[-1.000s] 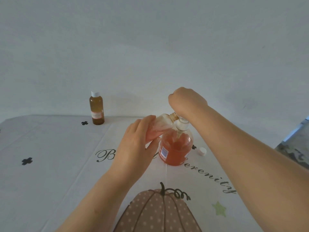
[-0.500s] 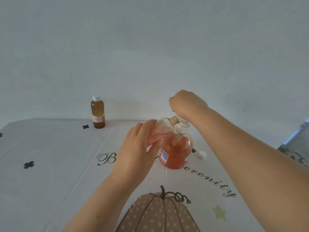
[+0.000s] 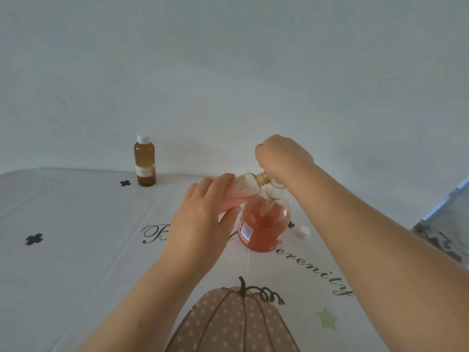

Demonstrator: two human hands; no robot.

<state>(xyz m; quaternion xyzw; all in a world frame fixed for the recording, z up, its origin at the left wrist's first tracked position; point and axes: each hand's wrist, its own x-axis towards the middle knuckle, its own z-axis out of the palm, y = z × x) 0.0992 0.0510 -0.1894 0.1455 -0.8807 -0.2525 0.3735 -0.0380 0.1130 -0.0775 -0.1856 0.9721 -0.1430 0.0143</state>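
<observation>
gripping the small bottle (image 3: pixel 245 188) in the left hand (image 3: pixel 200 224), fingers wrapping over its body and thumb coming up from below. holding it raised off the table (image 3: pixel 76 250), lying nearly on its side, open neck pointing right and sitting just beside the spout of the pump (image 3: pixel 275 190). showing a little pink liquid pooling along its lower side.

curling the right hand (image 3: pixel 281 154) into a fist over the top of the pump, knuckles up, clasping the pump head from above, fingertips hiding under the hand.

standing upright under both hands, the dispenser bottle (image 3: pixel 264 224), holding orange-pink liquid, sitting about midway between the left and right edges of the table and closer to the far edge than the near one, on the script lettering of the cloth.

lying just to the right of the dispenser bottle, not touching it, a small white cap (image 3: pixel 303 231). standing upright at the far edge, well to the left, a brown bottle (image 3: pixel 145 161) wearing a white cap. showing at the near edge, a dotted pumpkin print (image 3: pixel 228 323).
</observation>
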